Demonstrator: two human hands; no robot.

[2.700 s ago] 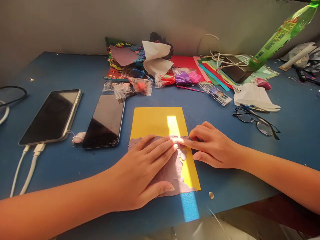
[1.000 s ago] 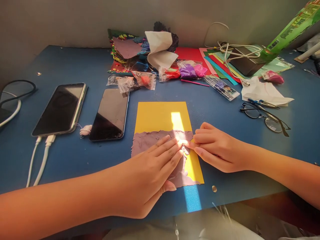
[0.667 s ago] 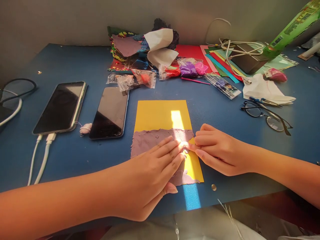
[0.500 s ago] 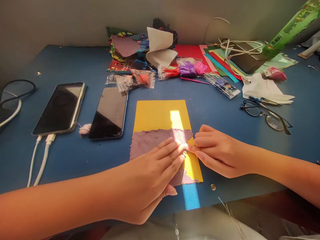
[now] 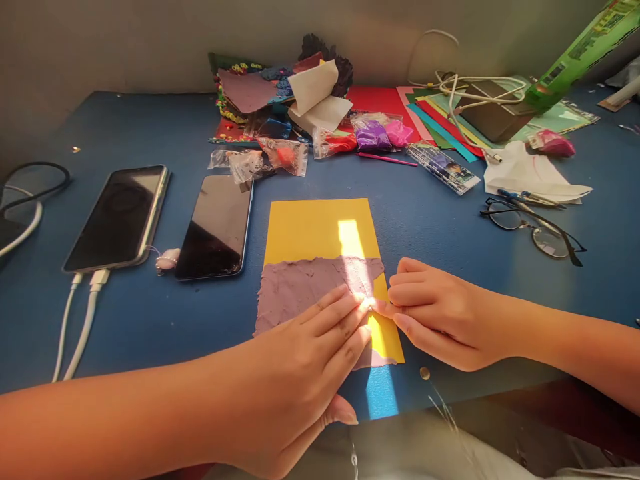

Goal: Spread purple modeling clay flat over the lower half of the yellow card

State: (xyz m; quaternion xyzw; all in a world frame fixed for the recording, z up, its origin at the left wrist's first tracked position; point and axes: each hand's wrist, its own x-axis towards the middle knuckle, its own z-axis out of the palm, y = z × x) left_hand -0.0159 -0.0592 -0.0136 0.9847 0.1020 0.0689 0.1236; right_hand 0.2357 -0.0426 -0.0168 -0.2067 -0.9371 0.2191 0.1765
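A yellow sheet (image 5: 320,230) lies on the blue table, its lower part largely covered by a thin, rough layer of mauve clay (image 5: 300,287). My left hand (image 5: 320,353) rests flat over the clay, fingers stretched out toward the sheet's right side. From the right, my right hand (image 5: 440,310) reaches in with its index finger extended, the tip at the clay's edge beside my left fingertips; its other fingers are curled. Bright sunlight falls across the fingertips. The clay under my left hand is hidden.
Two phones (image 5: 117,217) (image 5: 217,227) lie at the left, one with white cables. Behind the sheet are bagged clay pieces (image 5: 373,135), a pink stick (image 5: 387,159) and coloured papers (image 5: 375,103). Eyeglasses (image 5: 550,241) and a crumpled white paper (image 5: 530,177) are at the right.
Both hands have moved slightly down toward the table's front edge, uncovering a little more clay above my left hand. My right index fingertip still touches near my left fingertips.
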